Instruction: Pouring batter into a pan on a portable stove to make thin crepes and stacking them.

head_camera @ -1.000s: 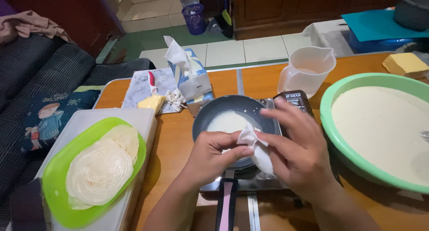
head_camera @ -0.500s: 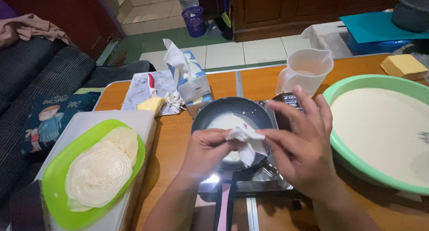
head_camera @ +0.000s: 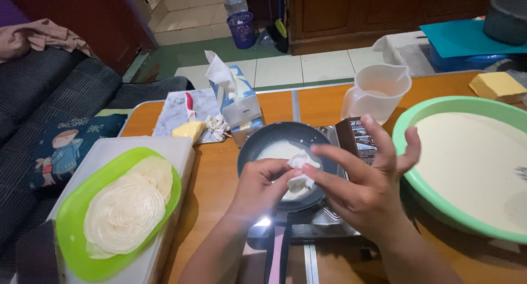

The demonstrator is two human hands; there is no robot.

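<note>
I hold a small crumpled white tissue (head_camera: 301, 164) between both hands, right over the dark frying pan (head_camera: 285, 152) that sits on the portable stove (head_camera: 329, 229) in the middle of the orange table (head_camera: 219, 179). The tissue is wadded and creased, with a loose end hanging down towards the pale batter pooled in the pan. My left hand (head_camera: 262, 186) is curled, its fingertips pinching the tissue's left side; my right hand (head_camera: 369, 182) pinches the other side with thumb and forefinger while the remaining fingers are spread and raised. The pan's handle (head_camera: 276, 256) points towards me. To the right stands a big green bowl (head_camera: 417, 168) of cream-coloured batter, and beyond the pan a clear plastic jug (head_camera: 377, 93). Far left of the pan is a tissue box (head_camera: 241, 105) with a sheet poking out. On the near left a lime-green plate (head_camera: 71, 234) carries thin, pale round crepes (head_camera: 126, 210).
</note>
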